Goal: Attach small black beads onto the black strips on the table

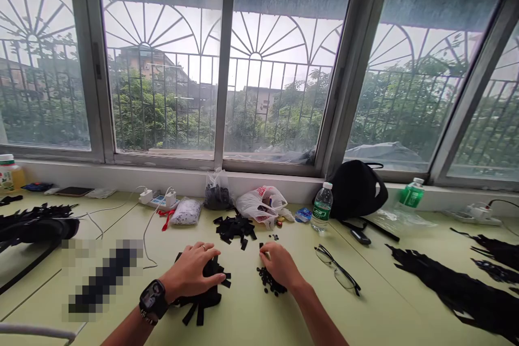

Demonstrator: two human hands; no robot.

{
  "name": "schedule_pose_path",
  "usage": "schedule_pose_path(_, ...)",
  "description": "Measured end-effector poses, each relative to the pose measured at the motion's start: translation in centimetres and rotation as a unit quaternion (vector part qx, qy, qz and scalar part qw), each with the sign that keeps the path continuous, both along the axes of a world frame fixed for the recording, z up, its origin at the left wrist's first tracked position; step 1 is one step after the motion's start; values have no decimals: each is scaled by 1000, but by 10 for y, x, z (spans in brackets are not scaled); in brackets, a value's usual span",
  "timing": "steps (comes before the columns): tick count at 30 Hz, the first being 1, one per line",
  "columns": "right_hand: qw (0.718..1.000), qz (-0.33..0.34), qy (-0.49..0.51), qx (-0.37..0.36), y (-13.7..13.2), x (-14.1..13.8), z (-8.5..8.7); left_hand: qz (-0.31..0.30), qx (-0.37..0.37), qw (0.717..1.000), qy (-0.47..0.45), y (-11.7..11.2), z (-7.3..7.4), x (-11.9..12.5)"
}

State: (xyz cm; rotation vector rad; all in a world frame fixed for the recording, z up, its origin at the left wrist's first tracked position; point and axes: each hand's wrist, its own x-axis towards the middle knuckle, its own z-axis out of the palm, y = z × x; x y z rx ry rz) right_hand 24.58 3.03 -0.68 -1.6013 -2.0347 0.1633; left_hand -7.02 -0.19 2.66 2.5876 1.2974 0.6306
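My left hand (192,269), with a black watch on the wrist, lies curled over a heap of black fabric strips (201,297) on the pale green table (251,319). Its fingers press down on the heap. My right hand (279,265) rests on a small pile of tiny black beads (268,281), fingertips pinched together at the pile's far edge. What the pinch holds is too small to see. A second loose pile of black strips (235,228) lies just beyond both hands.
Eyeglasses (337,273) lie right of my right hand. A water bottle (321,208), a black bag (357,190), plastic bags (261,204) and chargers (156,198) line the window side. Black feathery strips (458,286) spread at the right, more at the far left (34,224).
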Motion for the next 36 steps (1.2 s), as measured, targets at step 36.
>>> schedule_pose_path(36, 751, 216, 583, -221, -34, -47, 24, -13, 49, 975, -214, -14, 2, 66)
